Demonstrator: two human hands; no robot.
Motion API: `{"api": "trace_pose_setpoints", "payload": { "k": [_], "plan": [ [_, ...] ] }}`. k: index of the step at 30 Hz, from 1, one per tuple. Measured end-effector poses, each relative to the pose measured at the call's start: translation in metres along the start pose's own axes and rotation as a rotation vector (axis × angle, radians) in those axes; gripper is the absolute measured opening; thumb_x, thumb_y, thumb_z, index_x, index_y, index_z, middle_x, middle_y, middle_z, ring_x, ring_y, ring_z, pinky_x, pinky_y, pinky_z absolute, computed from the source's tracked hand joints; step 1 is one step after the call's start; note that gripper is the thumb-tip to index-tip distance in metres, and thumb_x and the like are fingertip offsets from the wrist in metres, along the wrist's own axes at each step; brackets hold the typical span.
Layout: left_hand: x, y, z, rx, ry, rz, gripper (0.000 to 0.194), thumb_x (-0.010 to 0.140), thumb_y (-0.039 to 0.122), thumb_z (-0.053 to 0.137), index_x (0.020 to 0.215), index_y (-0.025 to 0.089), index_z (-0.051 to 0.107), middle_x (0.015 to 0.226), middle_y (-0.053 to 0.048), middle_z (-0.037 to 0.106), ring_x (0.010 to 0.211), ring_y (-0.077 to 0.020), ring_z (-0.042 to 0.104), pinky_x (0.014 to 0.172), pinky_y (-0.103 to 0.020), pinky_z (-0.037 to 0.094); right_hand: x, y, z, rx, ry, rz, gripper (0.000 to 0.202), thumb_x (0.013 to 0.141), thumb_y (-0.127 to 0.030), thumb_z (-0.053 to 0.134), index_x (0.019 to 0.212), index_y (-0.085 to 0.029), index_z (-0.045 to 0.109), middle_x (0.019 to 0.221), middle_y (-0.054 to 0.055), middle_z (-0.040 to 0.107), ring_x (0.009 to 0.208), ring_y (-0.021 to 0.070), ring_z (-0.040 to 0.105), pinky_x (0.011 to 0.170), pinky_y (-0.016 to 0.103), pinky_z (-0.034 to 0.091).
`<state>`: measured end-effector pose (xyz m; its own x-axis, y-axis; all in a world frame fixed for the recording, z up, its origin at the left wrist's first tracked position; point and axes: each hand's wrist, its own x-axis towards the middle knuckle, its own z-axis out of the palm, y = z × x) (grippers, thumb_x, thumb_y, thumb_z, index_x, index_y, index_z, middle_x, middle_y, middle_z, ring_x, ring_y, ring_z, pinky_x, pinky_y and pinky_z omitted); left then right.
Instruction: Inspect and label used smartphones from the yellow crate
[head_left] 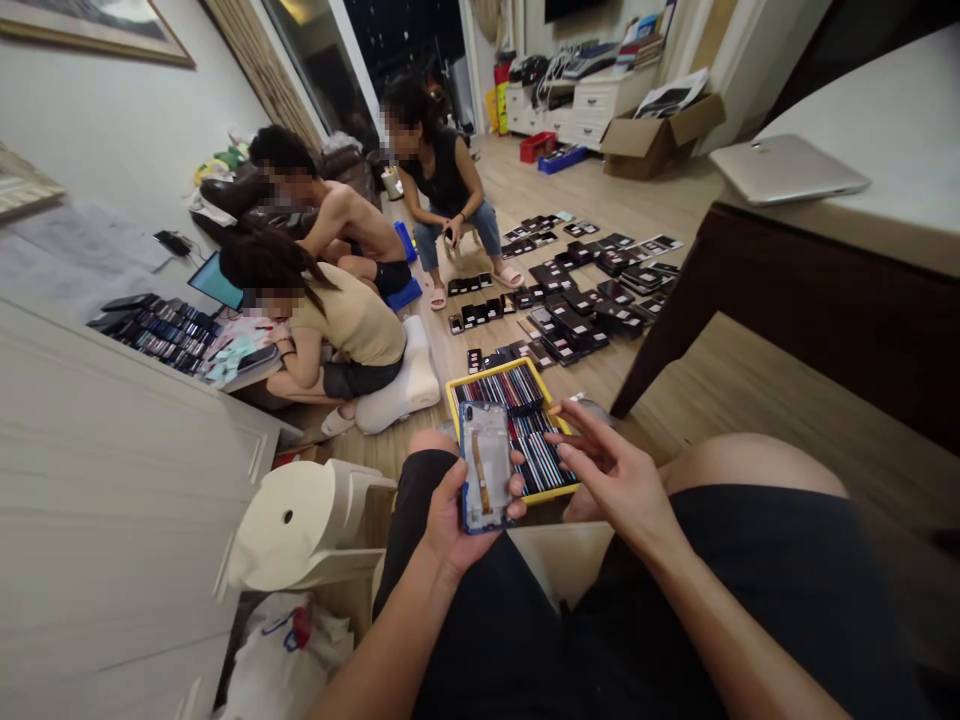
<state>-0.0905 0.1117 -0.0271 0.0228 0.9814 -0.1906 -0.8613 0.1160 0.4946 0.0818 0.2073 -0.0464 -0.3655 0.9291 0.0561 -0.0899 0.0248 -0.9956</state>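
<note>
Wrapped around a phone frame (487, 470) is my left hand (454, 515), thumb on one edge and fingertips on the other. The frame has a blue rim, a pale inner face and an orange-brown flex cable running down it. My right hand (611, 470) hovers just to the right with its fingers spread, holding nothing. Beneath both hands stands a yellow-rimmed crate (551, 495) filled with rows of phones (540, 455) standing on edge. My left hand and the phone frame cover part of the crate.
Many phones (566, 320) lie in rows and stacks on the floor ahead. Three people sit beyond, to the left and centre. A white stool (289, 520) stands at my left, a dark table (825, 290) with a laptop (787, 168) at right. A cardboard box (645, 145) lies farther back.
</note>
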Motion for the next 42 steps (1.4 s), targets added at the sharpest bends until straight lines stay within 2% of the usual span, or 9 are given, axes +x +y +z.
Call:
{"api": "trace_pose_setpoints", "payload": {
  "k": [8,21,24,27,30,32,35,38,42],
  "plan": [
    [0.0,-0.003,-0.001,0.019,0.033,0.004,0.042,0.08,0.046,0.077,0.111,0.019,0.069,0.11,-0.012,0.063,0.078,-0.0147,0.05,0.059,-0.022,0.038,0.001,0.0,0.001,0.038,0.014,0.006,0.055,0.089,-0.038,0.07,0.142,-0.031,0.056,0.144,0.007,0.059,0.114,0.0264,0.069,0.097,0.039,0.059],
    [-0.005,-0.005,0.004,0.024,0.02,-0.014,0.05,0.08,0.052,0.075,0.115,0.017,0.066,0.107,-0.011,0.06,0.074,-0.0125,0.048,0.053,-0.019,0.035,0.001,0.001,0.001,0.022,0.002,-0.002,0.055,0.09,-0.04,0.07,0.142,-0.03,0.057,0.142,0.007,0.061,0.113,0.0254,0.07,0.092,0.036,0.06],
    [-0.004,-0.007,0.005,0.16,0.066,0.017,0.05,0.079,0.05,0.077,0.116,0.018,0.066,0.105,-0.01,0.062,0.073,-0.0123,0.05,0.052,-0.019,0.035,0.001,-0.003,0.003,0.094,0.013,0.039,0.059,0.087,-0.042,0.073,0.142,-0.029,0.057,0.145,0.008,0.058,0.111,0.0266,0.07,0.084,0.034,0.063],
    [0.001,-0.01,0.009,0.451,0.215,0.106,0.058,0.073,0.034,0.084,0.126,0.022,0.063,0.099,-0.006,0.064,0.072,-0.0121,0.053,0.056,-0.02,0.041,0.002,-0.01,0.005,0.188,0.042,0.107,0.065,0.081,-0.045,0.078,0.141,-0.029,0.058,0.146,0.009,0.057,0.112,0.0288,0.069,0.075,0.034,0.065],
    [0.006,-0.014,0.014,0.703,0.357,0.229,0.072,0.065,0.02,0.088,0.132,0.023,0.061,0.103,-0.005,0.065,0.094,-0.0188,0.061,0.084,-0.027,0.049,0.002,-0.015,0.005,0.262,0.055,0.147,0.066,0.078,-0.045,0.081,0.138,-0.03,0.06,0.145,0.009,0.059,0.108,0.0288,0.071,0.074,0.035,0.065],
    [0.007,-0.015,0.017,0.809,0.415,0.324,0.075,0.06,0.017,0.09,0.129,0.023,0.063,0.116,-0.008,0.064,0.116,-0.0261,0.057,0.102,-0.035,0.043,0.002,-0.015,0.005,0.278,0.047,0.158,0.067,0.077,-0.043,0.082,0.138,-0.03,0.06,0.145,0.01,0.058,0.103,0.0276,0.072,0.074,0.036,0.065],
    [0.006,-0.018,0.023,0.994,0.471,0.393,0.077,0.057,0.019,0.092,0.129,0.028,0.064,0.131,-0.008,0.056,0.132,-0.0322,0.044,0.116,-0.042,0.03,0.002,-0.013,0.005,0.274,0.035,0.164,0.07,0.074,-0.039,0.084,0.14,-0.029,0.06,0.146,0.01,0.058,0.103,0.0267,0.07,0.074,0.037,0.064],
    [0.005,-0.02,0.028,1.135,0.504,0.36,0.081,0.059,0.022,0.092,0.133,0.035,0.062,0.127,-0.006,0.054,0.13,-0.0333,0.044,0.114,-0.042,0.031,0.002,-0.011,0.006,0.293,0.035,0.178,0.071,0.073,-0.036,0.085,0.139,-0.028,0.06,0.145,0.009,0.058,0.105,0.026,0.069,0.074,0.035,0.063],
    [0.005,-0.023,0.029,1.124,0.516,0.362,0.086,0.055,0.019,0.094,0.133,0.036,0.063,0.117,-0.005,0.054,0.122,-0.0312,0.05,0.102,-0.035,0.04,0.002,-0.009,0.006,0.285,0.053,0.191,0.072,0.07,-0.035,0.085,0.138,-0.027,0.062,0.143,0.01,0.061,0.112,0.0281,0.066,0.072,0.033,0.063]
  ]
}}
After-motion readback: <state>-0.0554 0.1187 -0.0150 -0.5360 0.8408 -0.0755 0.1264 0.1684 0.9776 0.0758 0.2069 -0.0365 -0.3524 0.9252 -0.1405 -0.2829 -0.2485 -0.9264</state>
